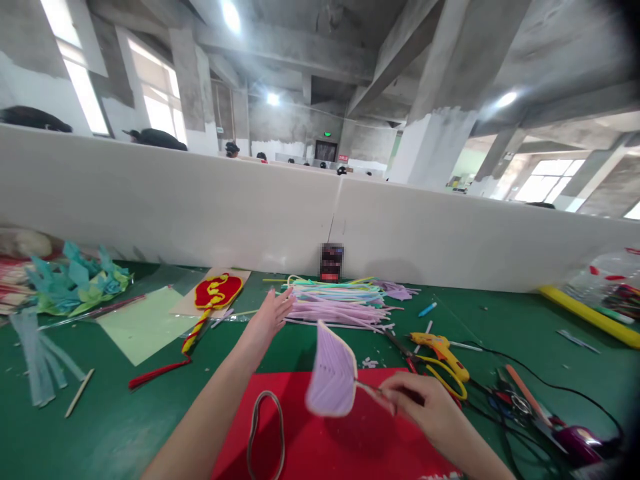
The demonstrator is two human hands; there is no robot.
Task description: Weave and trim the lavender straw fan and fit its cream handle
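My right hand [425, 403] pinches the thin stem of a lilac petal-shaped piece [333, 380] made of pipe cleaners, holding it above the red mat [350, 440]. My left hand [270, 317] is stretched forward with its fingers open, close to a pile of lilac and pastel pipe cleaners [340, 303] by the white partition. It holds nothing. A grey wire loop [265, 430] lies on the red mat beside my left forearm.
A yellow glue gun [440, 350] and yellow-handled scissors [453, 377] lie right of the mat, with cables and tools further right. At left lie a red-and-yellow ornament [215, 293], a pale green sheet [143, 323] and teal paper shapes [75, 280]. A white partition [200, 207] closes the back.
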